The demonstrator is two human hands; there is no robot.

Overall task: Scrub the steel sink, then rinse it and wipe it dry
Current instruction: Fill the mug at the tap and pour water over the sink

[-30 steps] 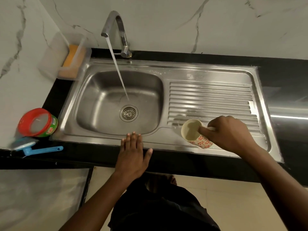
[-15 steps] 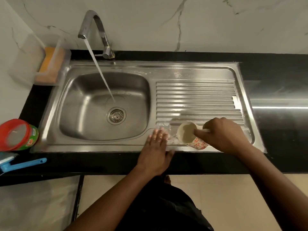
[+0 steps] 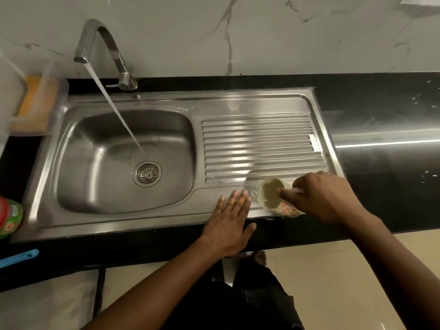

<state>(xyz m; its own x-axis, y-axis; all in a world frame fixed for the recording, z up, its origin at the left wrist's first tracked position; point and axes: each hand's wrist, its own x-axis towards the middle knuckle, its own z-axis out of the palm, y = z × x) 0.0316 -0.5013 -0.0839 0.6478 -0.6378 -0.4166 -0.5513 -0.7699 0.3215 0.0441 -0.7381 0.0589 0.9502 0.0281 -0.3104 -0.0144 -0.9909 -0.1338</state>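
- Sink (image 3: pixel 238 106) set in counter (image 3: pixel 381 186); basin (image 3: pixel 100 163) on the left, drainboard (image 3: pixel 257 144) on the right
- Tap (image 3: pixel 102 41) behind the basin's rear rim; water stream (image 3: pixel 114 108) lands in the basin just behind the drain (image 3: pixel 147 173)
- Cup (image 3: pixel 273 196) tilted at the drainboard's front edge, mouth toward the basin; right hand (image 3: pixel 321 198) grips it from the right
- Left hand (image 3: pixel 228 225) flat on the sink's front rim, just left of the cup
- Left of the sink: sponge holder (image 3: pixel 38 98) at the rear; tub (image 3: pixel 9 217) and brush handle (image 3: pixel 19 257) nearer the front

Only 1 view existed: a wide-angle head camera looked steeply down and forward from close above the rectangular stainless-steel sink (image 3: pixel 238 104) set in the glossy black counter (image 3: pixel 381 110), facing the white marble wall (image 3: pixel 262 32).
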